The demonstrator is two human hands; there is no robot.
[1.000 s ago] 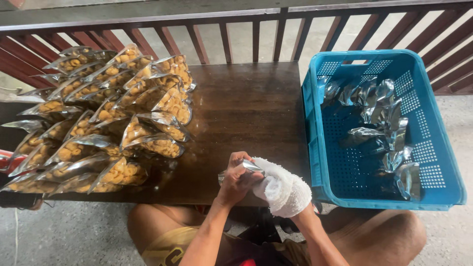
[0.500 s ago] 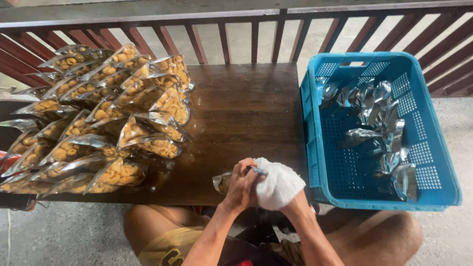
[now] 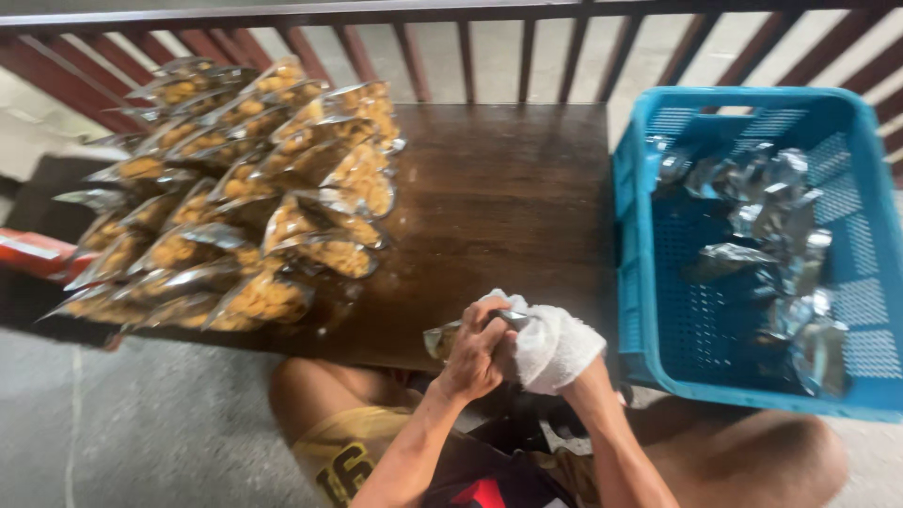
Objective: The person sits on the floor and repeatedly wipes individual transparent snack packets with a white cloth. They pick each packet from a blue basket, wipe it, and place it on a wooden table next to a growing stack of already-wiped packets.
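Note:
Both my hands meet at the near edge of the dark wooden table point(image 3: 499, 188). My left hand point(image 3: 473, 353) is bare and grips a small foil pouch point(image 3: 442, 339) that sticks out to its left. My right hand point(image 3: 550, 346) is wrapped in white cloth and closes on the same pouch from the right. Most of the pouch is hidden between the hands.
Several rows of clear bags with yellow snacks point(image 3: 235, 198) cover the table's left half. A blue plastic crate point(image 3: 847, 372) on the right holds several silver foil pouches point(image 3: 771, 226). A wooden railing point(image 3: 489, 47) runs behind the table. An orange-red object point(image 3: 33, 252) lies at far left.
The camera has drifted slightly and my hands have shifted a little along the near table edge, still clasped on the pouch. The bags and crate stay put.

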